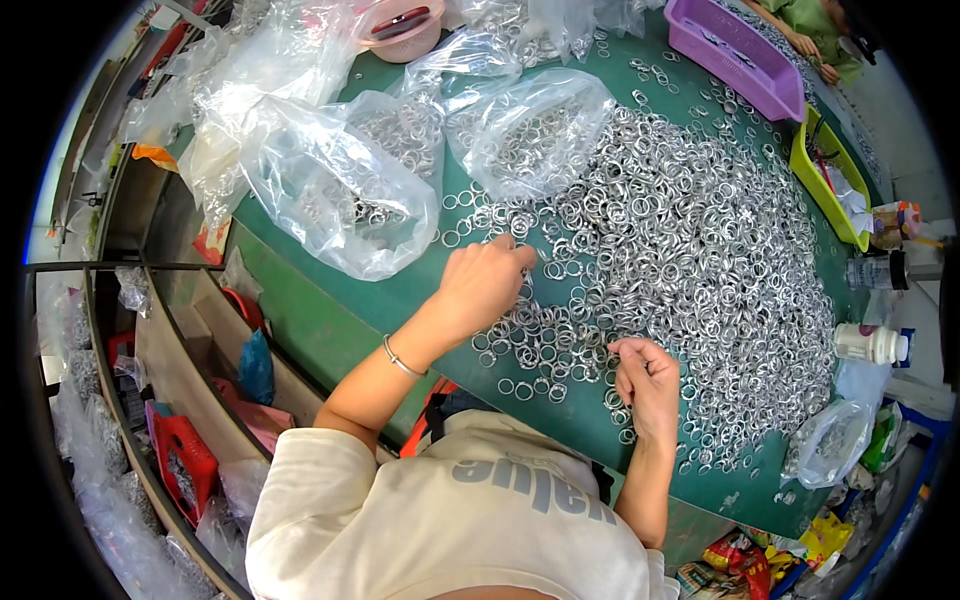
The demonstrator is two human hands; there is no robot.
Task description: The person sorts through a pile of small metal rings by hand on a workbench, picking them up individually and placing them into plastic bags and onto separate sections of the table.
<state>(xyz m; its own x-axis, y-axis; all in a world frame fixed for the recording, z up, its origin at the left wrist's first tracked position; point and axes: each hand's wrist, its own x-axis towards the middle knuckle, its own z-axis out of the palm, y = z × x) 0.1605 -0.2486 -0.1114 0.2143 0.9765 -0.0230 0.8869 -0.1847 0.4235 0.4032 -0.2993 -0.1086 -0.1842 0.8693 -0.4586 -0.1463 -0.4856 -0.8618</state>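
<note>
The green table (330, 320) carried a broad heap of silver metal rings (690, 230) across its middle and right, with clear plastic bags (340, 190) part-filled with rings at the far left, a purple tray (735, 45) and a yellow tray (825, 180) at the far right edge, and a white bottle (870, 343) near the right rim. Your left hand (490, 280) lay knuckles-up on the heap's near left fringe, fingers curled down onto the rings, though you could not tell whether it gripped any. Your right hand (648, 380) sat loosely curled at the heap's near edge, fingertips pinched together, apparently on a ring too small to make out.
</note>
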